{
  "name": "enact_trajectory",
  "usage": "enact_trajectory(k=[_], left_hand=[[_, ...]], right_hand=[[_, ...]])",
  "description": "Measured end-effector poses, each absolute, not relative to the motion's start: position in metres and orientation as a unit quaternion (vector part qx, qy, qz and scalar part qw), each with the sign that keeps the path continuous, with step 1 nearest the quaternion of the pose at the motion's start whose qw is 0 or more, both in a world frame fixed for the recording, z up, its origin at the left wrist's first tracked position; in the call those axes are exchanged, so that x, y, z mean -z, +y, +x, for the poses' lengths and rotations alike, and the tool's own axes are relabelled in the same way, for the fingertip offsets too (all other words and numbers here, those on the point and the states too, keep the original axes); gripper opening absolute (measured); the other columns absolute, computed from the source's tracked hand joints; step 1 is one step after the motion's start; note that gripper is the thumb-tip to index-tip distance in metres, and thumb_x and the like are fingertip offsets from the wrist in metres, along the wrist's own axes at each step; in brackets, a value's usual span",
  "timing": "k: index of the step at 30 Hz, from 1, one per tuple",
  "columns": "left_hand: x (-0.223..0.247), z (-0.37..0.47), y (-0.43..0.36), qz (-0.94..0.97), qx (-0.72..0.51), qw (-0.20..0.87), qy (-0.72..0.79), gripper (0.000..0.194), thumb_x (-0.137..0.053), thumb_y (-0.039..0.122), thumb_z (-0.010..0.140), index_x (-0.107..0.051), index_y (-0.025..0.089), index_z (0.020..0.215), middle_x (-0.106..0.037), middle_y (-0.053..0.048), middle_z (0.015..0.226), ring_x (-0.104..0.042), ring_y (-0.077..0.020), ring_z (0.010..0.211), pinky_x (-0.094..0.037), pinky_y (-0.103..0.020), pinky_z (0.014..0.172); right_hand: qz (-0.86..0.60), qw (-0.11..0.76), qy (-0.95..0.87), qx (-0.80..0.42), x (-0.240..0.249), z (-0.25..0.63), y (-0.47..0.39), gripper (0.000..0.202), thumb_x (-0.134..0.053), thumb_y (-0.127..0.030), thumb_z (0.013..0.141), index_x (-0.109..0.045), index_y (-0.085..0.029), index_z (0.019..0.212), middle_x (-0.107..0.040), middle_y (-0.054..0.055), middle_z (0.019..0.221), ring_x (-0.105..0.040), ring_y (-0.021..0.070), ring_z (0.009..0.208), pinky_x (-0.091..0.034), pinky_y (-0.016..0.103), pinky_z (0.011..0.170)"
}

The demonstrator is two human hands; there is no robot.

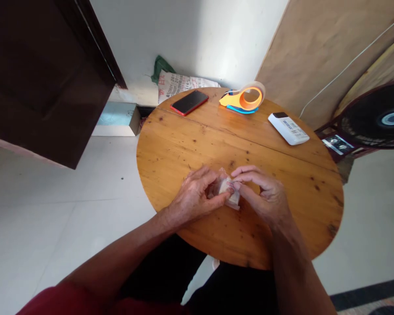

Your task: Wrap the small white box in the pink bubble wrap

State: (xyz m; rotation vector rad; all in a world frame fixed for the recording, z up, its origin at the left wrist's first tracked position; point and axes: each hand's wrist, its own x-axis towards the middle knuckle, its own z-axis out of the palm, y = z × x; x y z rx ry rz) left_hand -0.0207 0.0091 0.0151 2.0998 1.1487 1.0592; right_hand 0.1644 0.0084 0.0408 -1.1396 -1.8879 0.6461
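A small clear plastic packet [233, 200] with something whitish inside lies on the round wooden table [197, 144], close to its near side. My left hand [197, 190] grips it from the left, the thumb pressed across its front. From the right, my right hand [262, 192] pinches the packet's upper right edge between thumb and fingertips. The fingers partly cover the packet, and its contents are too small to make out.
Along the table's far side are a red-edged phone [189, 103], an orange tape dispenser [243, 99] and a white device with a label [289, 128]. A printed sack [174, 85] leans by the wall; a round black fan-like object [377, 118] stands right.
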Motion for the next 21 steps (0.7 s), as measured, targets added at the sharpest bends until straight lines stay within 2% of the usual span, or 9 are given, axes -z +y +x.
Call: enact_trajectory(k=[9, 17, 21], left_hand=[[-0.012, -0.024, 0.011, 0.785, -0.371, 0.272, 0.414, 0.027, -0.064, 0.035, 0.083, -0.063, 0.018, 0.103, -0.062, -0.003, 0.083, -0.056, -0.0148, 0.078, -0.045, -0.029, 0.076], [-0.011, -0.024, 0.012, 0.772, -0.379, 0.305, 0.410, 0.031, -0.065, 0.036, 0.082, -0.062, 0.019, 0.108, -0.065, -0.003, 0.088, -0.058, -0.0150, 0.080, -0.046, -0.030, 0.079], [-0.007, -0.024, 0.013, 0.767, -0.393, 0.300, 0.408, 0.032, -0.065, 0.038, 0.082, -0.062, 0.019, 0.108, -0.066, -0.003, 0.091, -0.060, -0.0157, 0.084, -0.047, -0.030, 0.082]], right_hand=[[-0.420, 0.348, -0.822, -0.164, -0.044, 0.169, 0.006, 0.012, -0.059, -0.017, 0.083, -0.068, -0.023, 0.081, -0.067, 0.004, 0.099, -0.061, 0.0209, 0.095, -0.045, 0.041, 0.087], [-0.422, 0.298, -0.850, -0.098, -0.045, 0.172, 0.001, 0.017, -0.058, -0.022, 0.082, -0.070, -0.026, 0.093, -0.064, 0.005, 0.111, -0.058, 0.0241, 0.103, -0.042, 0.042, 0.089], [-0.464, 0.227, -0.856, -0.021, -0.048, 0.171, -0.015, 0.026, -0.056, -0.026, 0.084, -0.068, -0.028, 0.107, -0.060, 0.008, 0.124, -0.054, 0.0291, 0.109, -0.040, 0.047, 0.089]])
